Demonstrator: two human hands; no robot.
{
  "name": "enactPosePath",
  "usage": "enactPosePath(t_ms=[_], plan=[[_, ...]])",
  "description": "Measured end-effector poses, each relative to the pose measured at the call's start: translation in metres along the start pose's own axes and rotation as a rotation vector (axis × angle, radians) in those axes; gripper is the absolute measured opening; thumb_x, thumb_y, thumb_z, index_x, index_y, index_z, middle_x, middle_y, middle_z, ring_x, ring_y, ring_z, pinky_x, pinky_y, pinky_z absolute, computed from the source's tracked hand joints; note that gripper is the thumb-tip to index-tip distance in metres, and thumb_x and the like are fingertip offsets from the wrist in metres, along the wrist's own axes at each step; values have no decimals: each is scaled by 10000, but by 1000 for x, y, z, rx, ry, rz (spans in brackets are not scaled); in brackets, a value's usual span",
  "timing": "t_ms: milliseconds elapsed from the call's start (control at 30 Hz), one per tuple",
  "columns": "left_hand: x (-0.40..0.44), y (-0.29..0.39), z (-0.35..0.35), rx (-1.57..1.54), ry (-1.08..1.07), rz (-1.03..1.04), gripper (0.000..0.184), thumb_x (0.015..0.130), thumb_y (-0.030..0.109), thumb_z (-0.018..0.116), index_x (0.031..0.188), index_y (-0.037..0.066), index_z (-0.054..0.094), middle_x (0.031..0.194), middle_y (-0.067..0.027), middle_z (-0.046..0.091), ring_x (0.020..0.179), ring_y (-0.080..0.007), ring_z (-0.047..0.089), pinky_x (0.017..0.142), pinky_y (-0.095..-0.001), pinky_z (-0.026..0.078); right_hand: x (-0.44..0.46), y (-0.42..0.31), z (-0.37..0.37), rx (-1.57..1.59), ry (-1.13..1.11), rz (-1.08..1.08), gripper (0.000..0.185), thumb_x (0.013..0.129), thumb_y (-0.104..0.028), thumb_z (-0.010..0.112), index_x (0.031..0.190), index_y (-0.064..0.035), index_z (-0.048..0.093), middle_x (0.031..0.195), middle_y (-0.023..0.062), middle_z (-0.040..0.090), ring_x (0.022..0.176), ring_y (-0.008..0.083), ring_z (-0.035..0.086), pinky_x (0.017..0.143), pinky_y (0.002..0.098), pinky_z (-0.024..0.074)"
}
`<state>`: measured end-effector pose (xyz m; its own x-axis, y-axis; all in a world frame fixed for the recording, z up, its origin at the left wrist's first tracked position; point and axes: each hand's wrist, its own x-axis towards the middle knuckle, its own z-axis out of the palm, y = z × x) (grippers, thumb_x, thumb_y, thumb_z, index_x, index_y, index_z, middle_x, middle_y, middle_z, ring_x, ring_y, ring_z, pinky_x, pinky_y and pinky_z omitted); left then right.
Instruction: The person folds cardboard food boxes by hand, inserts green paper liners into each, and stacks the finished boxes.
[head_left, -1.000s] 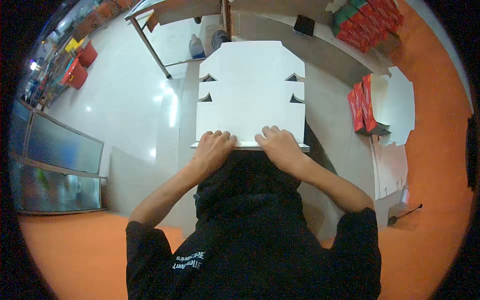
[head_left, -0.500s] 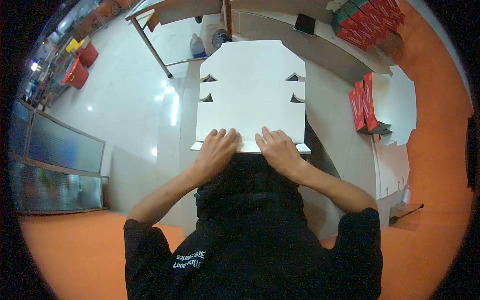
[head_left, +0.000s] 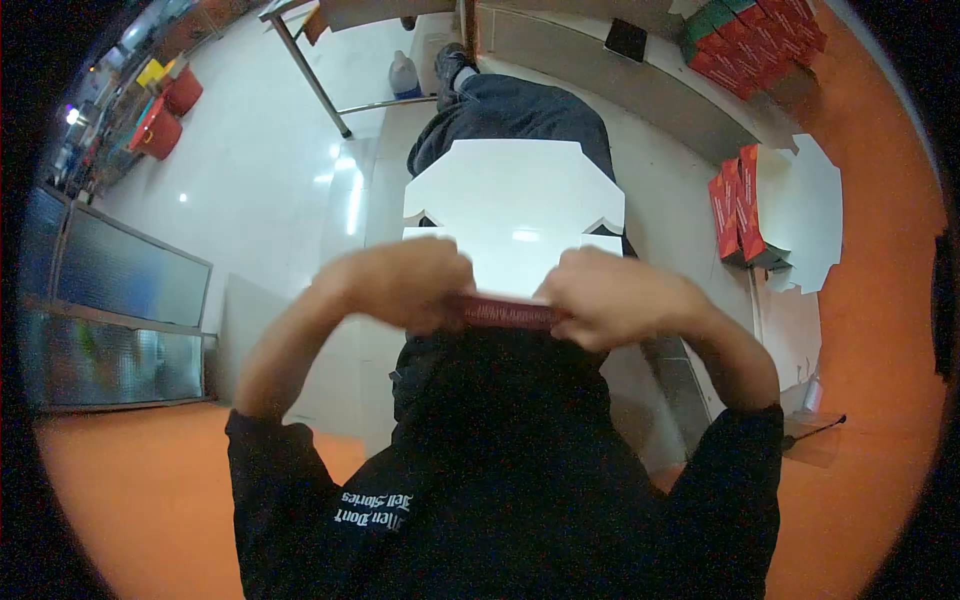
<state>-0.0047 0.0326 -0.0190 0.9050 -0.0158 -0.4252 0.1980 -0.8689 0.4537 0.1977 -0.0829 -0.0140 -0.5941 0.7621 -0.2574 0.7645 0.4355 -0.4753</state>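
Observation:
A white cardboard box blank (head_left: 515, 190) lies across my lap, its notched side edges pointing outward. Its near edge is raised, and a dark red printed strip of the outer side (head_left: 510, 312) faces me. My left hand (head_left: 415, 283) is closed round the left end of that edge. At the right end, my right hand (head_left: 610, 297) grips the same edge with bent fingers. Both hands are slightly blurred, and their fingertips are partly hidden behind the card.
Red printed boxes (head_left: 735, 205) stand on the right beside another opened white blank (head_left: 805, 210). More red and green boxes (head_left: 750, 45) are stacked at the far right. A dark flat object (head_left: 626, 40) lies on the ledge, and a bottle (head_left: 404, 77) stands near the table leg.
My hands have gone from lying flat on the blank to gripping its near edge. That edge has come up, showing red print, and the blank has shifted toward me, uncovering my legs.

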Motion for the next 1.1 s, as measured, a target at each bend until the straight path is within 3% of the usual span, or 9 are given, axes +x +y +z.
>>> enactPosePath(t_ms=[67, 167, 300, 400, 500, 833, 933, 1033, 1100], plan=[[11, 6, -32, -63, -136, -205, 267, 720, 229, 690, 781, -29, 665, 735, -204, 647, 680, -295, 642, 656, -404, 507, 7, 22, -7, 76, -2, -18, 182, 713, -154, 676, 813, -9, 630, 675, 205, 597, 729, 372, 611, 689, 429, 477], [29, -20, -43, -243, -159, -125, 144, 705, 132, 658, 708, -10, 634, 553, -47, 557, 403, -141, 494, 287, -314, 394, 18, 47, -14, 240, -90, 125, 269, 698, -151, 680, 908, 8, 629, 780, 224, 635, 778, 332, 633, 735, 389, 483], [39, -29, -52, -95, -70, -150, 143, 670, 112, 675, 717, -14, 625, 556, -53, 563, 427, -149, 506, 285, -319, 386, 23, 55, -24, 194, -14, 108, 286, 663, -114, 662, 907, 29, 618, 809, 232, 639, 801, 346, 630, 744, 389, 481], [46, -43, -56, -24, 79, -153, 142, 694, 116, 652, 757, -10, 633, 615, -100, 616, 490, -192, 550, 419, -371, 449, 30, 69, -31, -15, 90, 166, 272, 658, -91, 651, 902, 27, 618, 809, 239, 634, 806, 365, 622, 747, 400, 479], [63, -71, -42, 52, 214, -121, 237, 695, 169, 659, 857, -4, 674, 812, -204, 667, 749, -328, 656, 682, -411, 522, 38, 78, -32, -69, 145, 212, 241, 658, -45, 616, 892, 11, 631, 836, 244, 630, 832, 386, 609, 764, 423, 479], [78, -104, -3, 75, 599, -257, 158, 736, 120, 591, 831, 22, 671, 756, -210, 641, 773, -383, 629, 728, -475, 503, 78, 114, -23, -265, 202, 317, 290, 672, 17, 563, 942, -18, 661, 923, 234, 639, 911, 376, 613, 816, 444, 487], [81, -106, 1, 82, 535, -347, 230, 760, 160, 600, 945, 36, 656, 886, -192, 655, 815, -375, 631, 743, -452, 509, 89, 136, -21, -252, 125, 290, 277, 668, -6, 592, 937, -12, 659, 900, 230, 646, 898, 363, 625, 808, 432, 492], [80, -96, 4, 177, 725, -394, 390, 766, 253, 647, 1113, 82, 600, 1203, -183, 563, 1066, -353, 565, 880, -456, 465, 90, 156, -17, -181, 96, 263, 265, 663, -48, 628, 922, -2, 656, 873, 226, 651, 866, 353, 638, 775, 418, 502], [78, -74, 20, 616, 872, -392, 501, 765, 305, 661, 1209, 113, 531, 1358, -161, 411, 1226, -342, 420, 989, -488, 364, 87, 162, -17, -131, 97, 272, 272, 659, -78, 651, 918, 5, 656, 868, 221, 656, 843, 344, 647, 749, 409, 508]])
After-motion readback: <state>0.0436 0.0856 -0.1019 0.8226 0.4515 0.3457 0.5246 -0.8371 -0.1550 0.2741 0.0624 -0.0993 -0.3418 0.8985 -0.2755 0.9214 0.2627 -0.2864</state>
